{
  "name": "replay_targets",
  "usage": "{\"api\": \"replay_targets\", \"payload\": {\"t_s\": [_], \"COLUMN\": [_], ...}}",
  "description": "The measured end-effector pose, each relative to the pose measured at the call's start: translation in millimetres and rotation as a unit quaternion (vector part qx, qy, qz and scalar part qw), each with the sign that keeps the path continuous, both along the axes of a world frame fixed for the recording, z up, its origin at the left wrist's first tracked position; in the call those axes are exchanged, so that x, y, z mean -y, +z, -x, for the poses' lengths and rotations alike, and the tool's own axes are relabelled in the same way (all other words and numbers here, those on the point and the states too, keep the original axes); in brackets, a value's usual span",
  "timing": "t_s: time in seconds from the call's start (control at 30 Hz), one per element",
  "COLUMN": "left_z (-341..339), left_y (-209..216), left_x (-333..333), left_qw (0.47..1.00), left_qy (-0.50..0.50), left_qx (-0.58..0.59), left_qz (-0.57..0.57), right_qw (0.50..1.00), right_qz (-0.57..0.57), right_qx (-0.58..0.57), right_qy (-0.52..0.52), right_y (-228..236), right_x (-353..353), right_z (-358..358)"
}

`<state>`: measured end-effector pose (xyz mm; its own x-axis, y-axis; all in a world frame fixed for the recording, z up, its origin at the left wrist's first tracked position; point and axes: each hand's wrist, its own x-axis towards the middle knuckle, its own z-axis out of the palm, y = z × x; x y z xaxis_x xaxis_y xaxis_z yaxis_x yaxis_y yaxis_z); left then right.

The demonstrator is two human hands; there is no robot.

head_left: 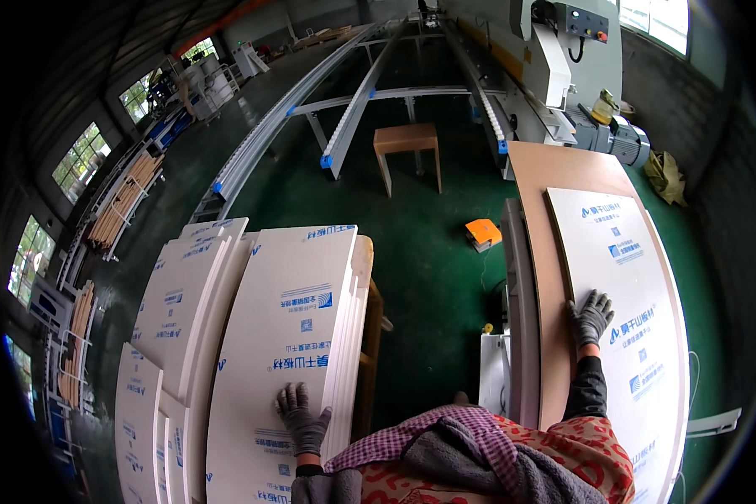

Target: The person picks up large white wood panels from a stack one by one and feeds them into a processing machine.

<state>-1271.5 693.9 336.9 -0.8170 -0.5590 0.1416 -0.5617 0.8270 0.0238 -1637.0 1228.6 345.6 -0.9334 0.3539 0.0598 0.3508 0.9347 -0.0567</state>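
My left hand (303, 418), in a grey knitted glove, lies with fingers spread on the top of a stack of white boards (265, 336) with blue print. On the other side, my right hand (592, 319), gloved the same way, rests with fingers apart near the left edge of a long white board (617, 294). That board lies on a larger brown sheet (533, 193), which tops another pile. Neither hand grips anything.
More white boards (176, 319) are stacked at far left. Ahead stand a small brown stool-like table (406, 133) and long roller rails (363, 113). An orange object (482, 233) lies on the green floor. A large machine (554, 67) with motors (626, 141) stands at right.
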Motion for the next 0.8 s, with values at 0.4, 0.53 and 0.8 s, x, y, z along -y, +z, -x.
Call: {"api": "replay_targets", "payload": {"t_s": [0.4, 0.53, 0.8], "left_z": [2, 5, -1], "left_y": [0, 6, 4], "left_x": [-5, -9, -3], "left_qw": [0.999, 0.999, 0.999], "left_qy": [0.001, 0.010, 0.013], "left_qx": [-0.041, -0.044, -0.045], "left_qz": [0.008, -0.007, -0.007], "right_qw": [0.998, 0.999, 1.000], "right_qz": [0.019, 0.015, -0.004], "right_qx": [-0.056, -0.039, -0.005], "right_qy": [0.002, -0.006, -0.015], "right_y": [-3, -3, 6], "right_x": [3, 0, 9], "right_z": [3, 0, -8]}}
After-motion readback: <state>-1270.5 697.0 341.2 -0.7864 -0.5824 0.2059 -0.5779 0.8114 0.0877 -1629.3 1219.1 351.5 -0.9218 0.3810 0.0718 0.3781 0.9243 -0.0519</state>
